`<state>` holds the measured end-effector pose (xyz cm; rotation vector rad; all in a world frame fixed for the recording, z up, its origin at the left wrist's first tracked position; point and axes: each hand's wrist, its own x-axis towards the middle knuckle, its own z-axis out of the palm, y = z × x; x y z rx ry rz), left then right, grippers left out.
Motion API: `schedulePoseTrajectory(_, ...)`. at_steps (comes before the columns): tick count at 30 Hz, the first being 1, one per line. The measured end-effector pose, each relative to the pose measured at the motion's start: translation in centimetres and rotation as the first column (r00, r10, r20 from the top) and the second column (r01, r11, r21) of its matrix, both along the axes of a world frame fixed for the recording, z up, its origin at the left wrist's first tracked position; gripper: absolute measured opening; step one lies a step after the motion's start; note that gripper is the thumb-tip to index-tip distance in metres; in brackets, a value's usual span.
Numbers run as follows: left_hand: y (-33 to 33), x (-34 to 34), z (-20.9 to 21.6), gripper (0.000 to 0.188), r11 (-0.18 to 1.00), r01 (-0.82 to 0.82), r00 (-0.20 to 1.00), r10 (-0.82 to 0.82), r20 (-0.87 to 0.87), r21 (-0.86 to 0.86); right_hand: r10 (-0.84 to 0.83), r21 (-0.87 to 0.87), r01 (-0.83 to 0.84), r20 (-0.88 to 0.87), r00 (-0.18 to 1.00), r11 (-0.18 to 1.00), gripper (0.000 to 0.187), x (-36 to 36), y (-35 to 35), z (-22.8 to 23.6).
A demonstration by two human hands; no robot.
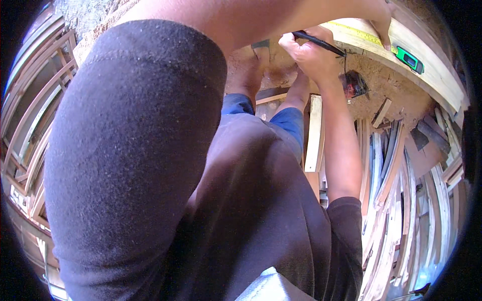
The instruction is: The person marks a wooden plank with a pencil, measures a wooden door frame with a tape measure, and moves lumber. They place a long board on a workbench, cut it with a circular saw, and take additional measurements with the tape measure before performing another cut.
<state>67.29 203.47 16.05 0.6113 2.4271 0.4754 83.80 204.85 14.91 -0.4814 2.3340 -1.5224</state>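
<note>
My right hand (312,50) is closed around a slim black pen (321,43), whose tip points right, toward the near edge of a long pale wooden board (432,83). Across the top of the view my left arm reaches over to the same board. My left hand (381,25) rests at the board with a finger stretched out over it, beside the yellow blade (354,32) of a tape measure; its other fingers are mostly hidden. The blade lies along the board, and the green and black tape measure case (410,60) sits on the board just right of that hand.
Sawdust covers the ground (374,67) below the board. A red and black object (354,84) lies there. Many loose wood strips (396,180) are piled at the right, and a pale plank (315,133) lies by my right forearm. Wooden frames (37,115) stand at the left.
</note>
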Motion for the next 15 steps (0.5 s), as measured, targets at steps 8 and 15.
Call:
schedulePoseTrajectory(8,-0.8,-0.1,0.5,0.128,0.999,-0.034,0.999,0.034,-0.012,-0.017,0.060,0.001,-0.060,-0.027,0.998,0.998,0.019,-0.2,-0.5,0.0)
schedulePoseTrajectory(15,0.1,0.3,0.4,0.128,0.999,-0.033,0.999,0.033,-0.020,0.003,0.108,0.039,-0.106,-0.050,0.993,0.994,0.014,-0.1,0.2,0.5)
